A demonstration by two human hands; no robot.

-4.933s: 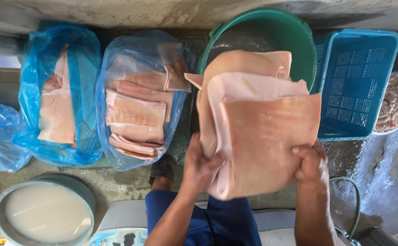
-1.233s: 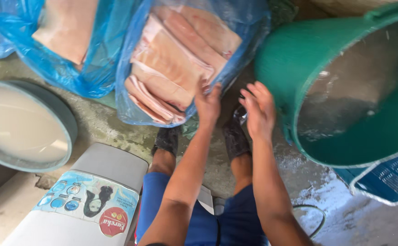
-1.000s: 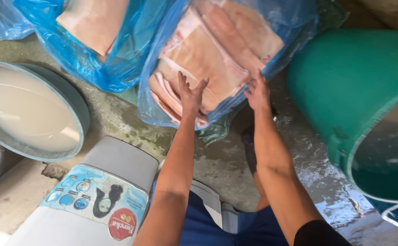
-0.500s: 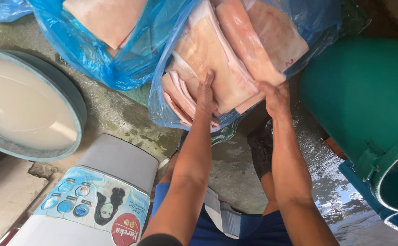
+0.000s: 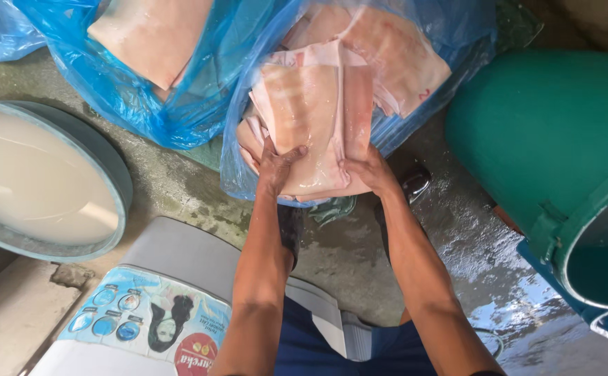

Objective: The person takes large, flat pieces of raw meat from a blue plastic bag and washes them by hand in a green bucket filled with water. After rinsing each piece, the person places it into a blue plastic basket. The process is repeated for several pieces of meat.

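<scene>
we've got both hands on the pink slab stack (image 5: 318, 125) in the right blue bag (image 5: 415, 42): left hand (image 5: 276, 163) gripping its near left corner, right hand (image 5: 366, 170) clamped on the near right edge, fingers curled under. slab's long axis runs straight away from us, hands equally near. wet concrete floor (image 5: 359, 257), green tub (image 5: 547, 153) right, milky basin (image 5: 39, 181) left, second bag (image 5: 144, 63) beside

Two blue plastic bags on the floor: left bag (image 5: 137, 90) top centre, right bag (image 5: 415, 69) beside it, touching. Grey box (image 5: 178, 257) bottom left with a colour label (image 5: 151, 324): light blue, round icons, dark figure, red roundel. Box is probably an appliance lid.
</scene>
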